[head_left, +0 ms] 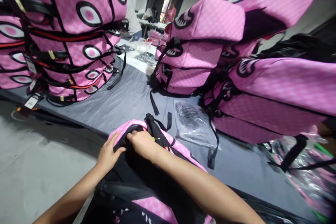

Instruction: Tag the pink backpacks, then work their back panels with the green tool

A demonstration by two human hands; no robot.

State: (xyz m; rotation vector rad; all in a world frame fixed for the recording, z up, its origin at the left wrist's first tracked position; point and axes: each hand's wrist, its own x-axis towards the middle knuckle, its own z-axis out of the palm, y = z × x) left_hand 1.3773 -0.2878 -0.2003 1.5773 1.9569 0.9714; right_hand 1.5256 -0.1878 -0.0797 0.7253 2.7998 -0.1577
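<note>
A pink backpack (183,150) with a black lining lies open at the table's near edge, its dark inside facing me. My left hand (110,152) is closed around the left of its rim, fingers over the pink outside and thumb on the black inner edge. Just to the right, my right hand (141,141) reaches across the opening, its fingers curled against the black lining under the rim. What its fingertips press on is partly hidden. Behind the right wrist, a black shoulder strap (154,126) and a small bit of bright green show.
Stacked pink bags (76,38) with eye and teeth prints stand at left on the grey-covered table (110,105). More pink backpacks (194,52) are piled at right, straps hanging down. A clear plastic bag (193,122) lies before them. A person (170,12) is far back.
</note>
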